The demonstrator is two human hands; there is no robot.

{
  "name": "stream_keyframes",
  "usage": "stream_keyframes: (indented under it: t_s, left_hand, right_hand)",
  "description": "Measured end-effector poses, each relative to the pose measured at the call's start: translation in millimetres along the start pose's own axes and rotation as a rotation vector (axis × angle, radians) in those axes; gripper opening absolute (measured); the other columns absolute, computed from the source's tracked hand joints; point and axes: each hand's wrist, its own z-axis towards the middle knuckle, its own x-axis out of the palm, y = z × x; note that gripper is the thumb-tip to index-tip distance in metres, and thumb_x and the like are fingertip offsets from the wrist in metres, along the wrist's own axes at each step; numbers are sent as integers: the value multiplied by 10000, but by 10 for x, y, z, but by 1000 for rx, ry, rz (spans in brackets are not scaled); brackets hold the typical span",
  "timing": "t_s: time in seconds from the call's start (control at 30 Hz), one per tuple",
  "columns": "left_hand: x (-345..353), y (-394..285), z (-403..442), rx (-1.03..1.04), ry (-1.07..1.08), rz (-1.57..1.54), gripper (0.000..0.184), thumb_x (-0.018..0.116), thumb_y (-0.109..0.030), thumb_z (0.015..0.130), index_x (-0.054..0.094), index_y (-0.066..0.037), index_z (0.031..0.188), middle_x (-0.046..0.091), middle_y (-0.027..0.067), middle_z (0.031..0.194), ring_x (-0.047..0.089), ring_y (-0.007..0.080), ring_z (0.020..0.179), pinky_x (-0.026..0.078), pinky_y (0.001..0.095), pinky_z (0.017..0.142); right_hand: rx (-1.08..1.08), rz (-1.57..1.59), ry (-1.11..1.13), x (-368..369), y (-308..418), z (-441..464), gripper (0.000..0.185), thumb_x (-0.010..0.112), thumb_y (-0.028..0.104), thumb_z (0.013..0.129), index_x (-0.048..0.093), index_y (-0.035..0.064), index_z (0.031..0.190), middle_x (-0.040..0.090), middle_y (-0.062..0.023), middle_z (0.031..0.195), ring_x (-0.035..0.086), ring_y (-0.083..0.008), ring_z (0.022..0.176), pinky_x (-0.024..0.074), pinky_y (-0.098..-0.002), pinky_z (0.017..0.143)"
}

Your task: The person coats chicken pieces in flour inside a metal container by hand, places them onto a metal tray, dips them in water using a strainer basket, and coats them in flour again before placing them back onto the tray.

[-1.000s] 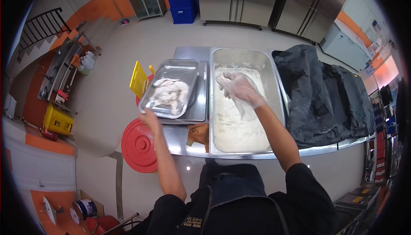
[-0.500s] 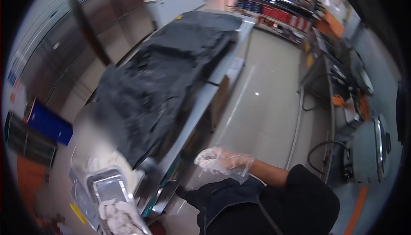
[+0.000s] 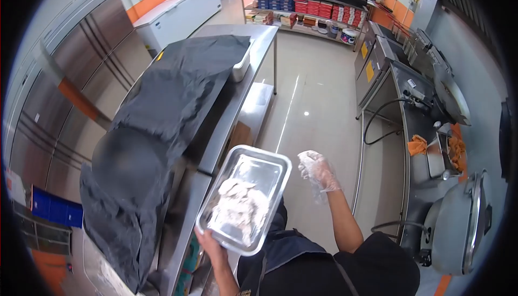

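A shallow metal tray (image 3: pixel 281 199) with white, flour-coated pieces (image 3: pixel 240 204) lying in it is held in front of my body. My bare left hand (image 3: pixel 211 246) grips its near left corner, with the thumb over the rim and the other fingers hidden underneath. To the right of the tray, apart from it, my right hand (image 3: pixel 317 171) hangs over the floor. It wears a clear plastic glove caked with white flour. Its fingers are loosely bent, and I see nothing held in them.
On the left, a steel table (image 3: pixel 186 199) is covered by a black sheet (image 3: pixel 167 91). A counter (image 3: pixel 413 158) with a lidded cooker (image 3: pixel 458 231) and orange cloths (image 3: pixel 417 145) runs along the right wall. Tiled floor (image 3: pixel 315 88) lies between, with a stocked shelf (image 3: pixel 302 15) at the far end.
The tray, earlier low at the left beside the table's near end, is now lifted in my left hand and further right. My right hand has moved up and right. The black sheet now shows further toward me.
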Motion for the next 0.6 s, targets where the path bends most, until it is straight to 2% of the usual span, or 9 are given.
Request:
stream_keyframes:
  t_s: [0.07,0.17,0.27,0.37,0.4,0.47,0.53,0.6]
  left_hand:
    - [849,178,419,-23,52,56,480,393,-23,775,407,19,1253,510,142,1184,521,226,1071,406,321,921]
    - [1967,365,1007,-29,164,89,441,379,-20,806,414,21,1244,513,130,1177,512,209,1064,390,301,918]
    - [2853,593,1611,-117,266,93,425,375,-27,821,416,25,1241,521,123,1160,509,202,1056,381,298,919]
    - [3790,741,2159,-80,291,136,415,379,-49,826,425,16,1234,528,117,1141,518,199,1029,392,299,893]
    - [3982,877,2352,-53,302,141,436,394,-89,791,422,-6,1218,538,136,1101,552,213,993,442,316,855]
    - [4603,1110,2747,-103,289,52,430,403,-88,802,417,-6,1224,538,140,1110,554,215,1003,448,325,858]
    - [5166,1429,3147,-90,248,-44,405,381,-58,839,415,3,1238,531,125,1136,527,194,1015,405,310,886]
    - [5666,1637,3466,-28,208,-21,383,402,-36,833,426,4,1214,526,132,1150,526,203,1048,411,314,900]
  right_hand:
    - [3,30,-128,-324,428,293,81,572,118,876,592,41,894,553,-24,667,519,-90,524,416,-222,436]
    - [-57,-123,-386,-858,976,582,67,576,114,873,585,55,904,545,-27,651,515,-95,507,419,-227,420]
    - [-204,12,-455,-1502,1299,890,72,575,132,872,583,67,904,537,-29,631,507,-94,481,417,-230,403]
    - [-107,-22,-629,-1953,1467,1359,86,587,158,864,584,77,895,531,-24,618,496,-96,455,408,-224,393]
    - [-103,-20,-636,-2035,1407,1465,89,588,163,863,585,79,894,532,-24,618,496,-98,454,408,-226,392]
    - [-107,-26,-632,-2304,1428,1971,94,590,173,861,586,85,893,534,-23,619,497,-102,450,408,-230,390]
    - [-60,-33,-603,-2491,1571,2585,134,576,204,863,595,81,912,547,-33,625,511,-110,456,424,-250,390]
    - [-7,-89,-556,-2560,1844,3096,155,569,219,865,599,79,923,556,-40,630,518,-116,460,432,-258,393]
